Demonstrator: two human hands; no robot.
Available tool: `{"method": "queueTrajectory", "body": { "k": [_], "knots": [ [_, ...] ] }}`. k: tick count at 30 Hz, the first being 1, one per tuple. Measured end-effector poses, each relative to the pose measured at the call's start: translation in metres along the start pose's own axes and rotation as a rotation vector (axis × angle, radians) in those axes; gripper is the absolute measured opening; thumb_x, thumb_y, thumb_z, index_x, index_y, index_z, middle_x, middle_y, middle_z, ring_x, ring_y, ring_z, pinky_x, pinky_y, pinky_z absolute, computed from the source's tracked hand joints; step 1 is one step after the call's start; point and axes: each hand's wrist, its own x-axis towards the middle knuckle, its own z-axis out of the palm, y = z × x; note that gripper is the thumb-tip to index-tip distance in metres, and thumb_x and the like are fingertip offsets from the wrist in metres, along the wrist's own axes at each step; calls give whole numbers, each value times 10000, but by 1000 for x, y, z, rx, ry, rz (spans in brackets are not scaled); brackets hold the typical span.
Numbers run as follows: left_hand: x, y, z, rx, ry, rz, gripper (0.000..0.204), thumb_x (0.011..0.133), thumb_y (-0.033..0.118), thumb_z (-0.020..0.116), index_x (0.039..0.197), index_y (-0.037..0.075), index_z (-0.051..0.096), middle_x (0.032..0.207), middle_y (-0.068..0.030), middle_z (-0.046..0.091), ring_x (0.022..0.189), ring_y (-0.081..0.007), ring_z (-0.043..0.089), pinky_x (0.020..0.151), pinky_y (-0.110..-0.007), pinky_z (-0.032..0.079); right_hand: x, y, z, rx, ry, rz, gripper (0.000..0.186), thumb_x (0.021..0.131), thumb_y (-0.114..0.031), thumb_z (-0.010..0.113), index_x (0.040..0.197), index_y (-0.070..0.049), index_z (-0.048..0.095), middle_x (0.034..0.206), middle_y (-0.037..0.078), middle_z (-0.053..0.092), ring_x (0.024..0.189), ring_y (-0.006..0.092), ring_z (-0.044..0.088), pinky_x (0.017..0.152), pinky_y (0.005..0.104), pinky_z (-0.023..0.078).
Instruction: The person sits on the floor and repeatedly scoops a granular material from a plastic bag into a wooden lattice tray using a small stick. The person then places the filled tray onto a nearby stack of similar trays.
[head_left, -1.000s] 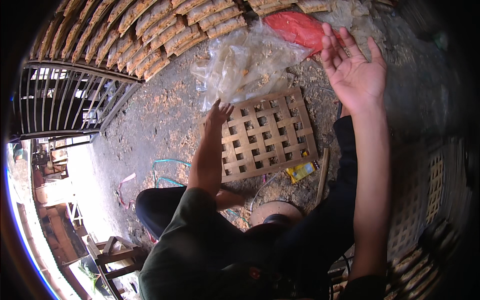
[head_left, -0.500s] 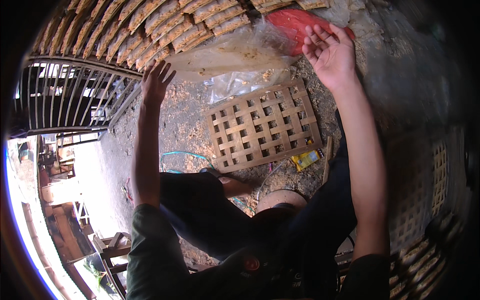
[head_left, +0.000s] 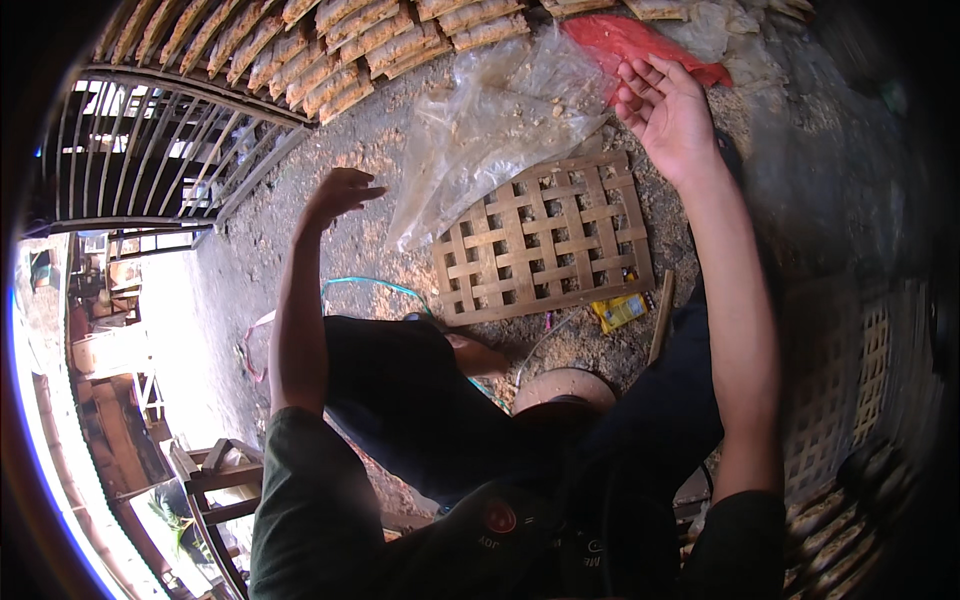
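Head view: left hand point(head_left: 342, 195) raised over the floor point(head_left: 365, 240), fingers part-bent and a little spread, nothing seen in its grip. Fingertips point at the near edge of the clear plastic sheet point(head_left: 480, 130); contact not evident. Right hand point(head_left: 675, 125) palm up, fingers loosely curled, holding nothing visible; it overlaps the red plastic point(head_left: 620, 38) in view, touching or not cannot be told.

Sheet lies crumpled beyond the woven lattice panel point(head_left: 548, 300), partly over its upper left corner. Yellow packet point(head_left: 622, 312) and wooden stick point(head_left: 662, 315) sit by the panel's lower right; teal cord point(head_left: 385, 283) to its left. Farther out, stacked trays point(head_left: 390, 40).

Judgement: step in hand is handling the sheet, between grips. Another grip would call for the left hand to reach inward, lower and pinch the loose edge.
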Motion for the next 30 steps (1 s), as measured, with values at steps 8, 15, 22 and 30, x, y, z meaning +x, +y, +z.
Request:
{"method": "queueTrajectory", "body": {
  "k": [8, 15, 22, 30],
  "knots": [
    [70, -113, 79, 429, -75, -227, 884, 800, 618, 739, 1388, -3, 515, 1292, -269, 622, 1151, -356, 649, 882, -447, 573, 1, -2, 1, 71, -58, 53, 234, 962, -255, 626, 1076, -51, 609, 1052, 53, 658, 845, 156, 604, 816, 324, 524],
    [95, -189, 203, -528, 333, -642, 818, 902, 577, 628, 1439, -3, 416, 1410, -273, 491, 1192, -452, 562, 742, -551, 550, -26, -26, -8, -29, -36, 57, 190, 1008, -246, 579, 1083, -72, 578, 1057, 41, 638, 769, 131, 554, 713, 283, 487],
    [99, -271, 188, -1373, 518, -753, 498, 900, 470, 718, 1276, 189, 551, 1086, -91, 563, 908, -254, 583, 625, -381, 453, -9, -32, -31, 88, -88, 135, 197, 984, -250, 603, 1077, -79, 575, 1024, 41, 635, 761, 139, 567, 714, 294, 493],
    [122, -94, 57, -1022, 840, 8, 460, 878, 356, 785, 1138, 9, 629, 1122, -95, 624, 976, -206, 597, 783, -384, 540, -5, -32, -18, 44, -2, 38, 189, 961, -230, 624, 1063, -78, 580, 1000, 40, 642, 778, 144, 573, 740, 299, 500]
  ]
}}
